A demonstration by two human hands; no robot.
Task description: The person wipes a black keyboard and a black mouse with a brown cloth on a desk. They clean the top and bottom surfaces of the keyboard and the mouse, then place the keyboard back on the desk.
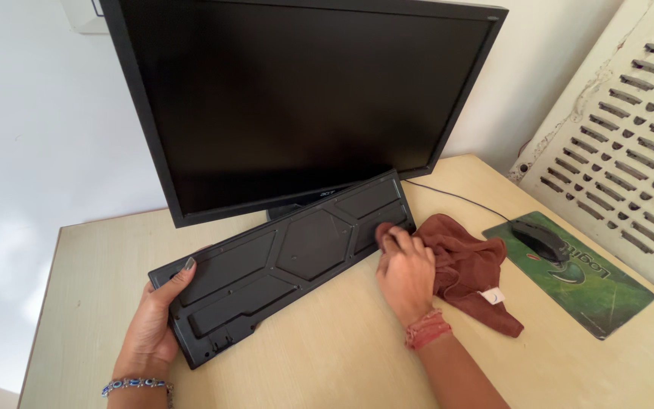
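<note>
A black keyboard (289, 254) lies upside down and propped at a slant on the desk, its ribbed underside facing me. My left hand (153, 322) grips its near left end, thumb on the underside. My right hand (405, 273) is closed on a reddish-brown cloth (471, 269) and presses one corner of it against the keyboard's right end. The rest of the cloth trails on the desk to the right, with a small white tag showing.
A large dark monitor (297, 98) stands just behind the keyboard. A black mouse (539, 238) sits on a green mouse pad (592, 284) at the right, its cable running back. A white slatted panel (630, 129) leans at the far right. The wooden desk (327, 356) meets a white wall.
</note>
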